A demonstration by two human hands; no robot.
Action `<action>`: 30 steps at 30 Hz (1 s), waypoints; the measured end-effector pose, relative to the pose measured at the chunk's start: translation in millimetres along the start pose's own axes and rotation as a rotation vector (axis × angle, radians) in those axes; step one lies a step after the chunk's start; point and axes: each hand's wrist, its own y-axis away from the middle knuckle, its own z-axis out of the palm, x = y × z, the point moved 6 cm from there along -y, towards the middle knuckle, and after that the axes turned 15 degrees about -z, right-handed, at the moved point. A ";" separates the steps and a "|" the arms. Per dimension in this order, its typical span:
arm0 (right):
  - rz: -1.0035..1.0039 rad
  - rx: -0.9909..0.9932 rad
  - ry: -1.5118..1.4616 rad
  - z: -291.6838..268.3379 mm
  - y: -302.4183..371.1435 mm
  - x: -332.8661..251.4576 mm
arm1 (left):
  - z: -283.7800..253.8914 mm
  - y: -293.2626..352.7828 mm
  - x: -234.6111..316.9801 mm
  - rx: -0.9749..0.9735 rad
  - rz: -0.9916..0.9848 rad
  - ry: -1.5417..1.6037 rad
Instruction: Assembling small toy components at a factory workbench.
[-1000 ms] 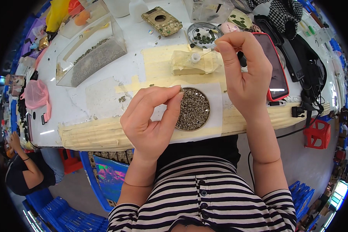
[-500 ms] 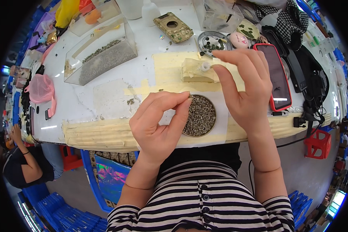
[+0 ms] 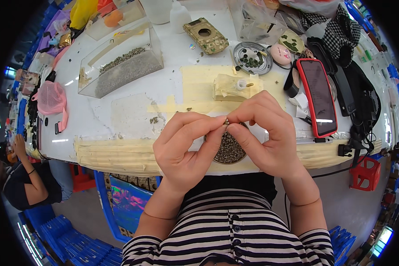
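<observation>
My left hand [image 3: 181, 150] is closed in a pinch on a tiny camouflage-coloured part [image 3: 226, 121], too small to name further. Opposite it, my right hand [image 3: 272, 139] also pinches at this part, thumb and forefinger tips meeting those of the left. Both hands hover over a round dish [image 3: 229, 153] heaped with small parts of similar colour, which they partly cover. Beyond them stands a tape-wrapped block [image 3: 226, 88] bearing a small white cup [image 3: 241, 84] with a thin stick in it. A camouflage toy tank hull [image 3: 205, 35] rests farther back.
Back left, a clear bin [image 3: 124, 66] holds many small parts. A round clear tray [image 3: 252, 60] with dark green pieces lies back right, near a red-cased phone [image 3: 317, 97]. A pink mesh strainer [image 3: 51, 98] lies left. Another person's arm [image 3: 29, 166] shows at far left.
My right hand has come down from beside the white cup to meet my left fingertips at the tiny part. The stick in the cup now shows. The view has shifted slightly.
</observation>
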 end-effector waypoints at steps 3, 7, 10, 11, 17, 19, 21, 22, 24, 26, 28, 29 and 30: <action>0.007 0.014 0.012 -2.4 0.4 0.1 | 0.7 -0.2 0.8 0.004 0.011 -0.013; -0.019 0.058 0.057 -4.3 1.6 -0.7 | 1.8 -0.1 0.2 0.005 0.016 -0.028; -0.043 0.086 0.098 -5.6 0.4 -3.9 | 1.8 -0.2 0.9 0.008 0.023 -0.031; -0.053 0.080 0.102 -5.6 0.3 -3.8 | 1.7 -0.2 1.2 0.009 0.027 -0.034; -0.069 0.068 0.101 -3.0 0.7 -3.6 | 2.6 0.1 1.1 0.000 0.020 -0.040; -0.062 0.067 0.092 -3.3 1.1 -3.8 | 3.1 -0.1 2.1 -0.004 0.026 -0.042; -0.051 0.064 0.070 -3.8 1.3 -3.5 | 3.5 0.1 2.7 -0.010 0.032 -0.045; -0.039 0.069 0.046 -3.6 1.8 -1.8 | 3.6 0.4 2.9 -0.013 0.035 -0.048; -0.015 0.079 -0.003 -3.0 3.7 2.3 | 3.7 0.7 3.3 -0.020 0.039 -0.046; 0.020 0.070 -0.048 -2.4 5.3 4.2 | 3.9 0.6 3.6 -0.027 0.043 -0.035; 0.058 0.067 -0.099 -0.7 7.0 5.1 | 3.5 0.6 3.0 -0.029 0.046 -0.025; 0.079 0.071 -0.124 -0.2 7.8 5.4 | 3.2 0.7 2.9 -0.030 0.048 -0.020; 0.099 0.075 -0.147 -0.2 8.5 6.3 | 3.7 0.5 3.3 -0.034 0.049 -0.015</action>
